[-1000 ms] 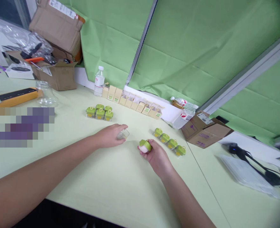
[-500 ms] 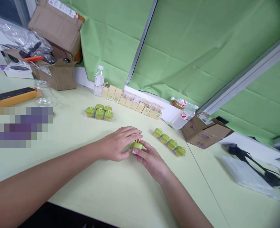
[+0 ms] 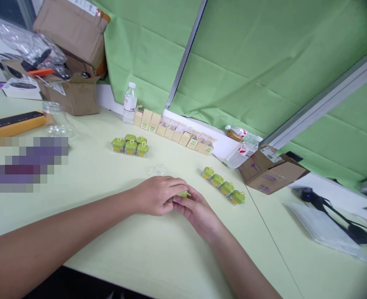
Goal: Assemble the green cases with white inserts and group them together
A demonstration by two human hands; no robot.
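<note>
the green lid (image 3: 183,194) sits between our two hands, held just above the tabletop (image 3: 171,253) or resting on it; we cannot tell which. our right hand (image 3: 198,211) pinches it between thumb and fingers. our left hand (image 3: 156,195) curls over it from the other side, fingertips meeting those of the right, but its thumb is mostly hidden, so we cannot tell whether it grips or only covers. whatever is under the lid is out of sight too.

just beyond our left hand lies a loose clear piece (image 3: 157,169), apart from the lid. farther out on that side, five capped containers (image 3: 131,146) stand close together; beyond our right hand, four more capped containers (image 3: 227,189) form a slanting row. we judge those nine to be closed and done with, while the lid in our hands and the loose clear piece look like the unfinished part.

ahead of both hands, against the wall, runs a line of small cartons (image 3: 171,132), some with open tops; none is near our fingers.
</note>
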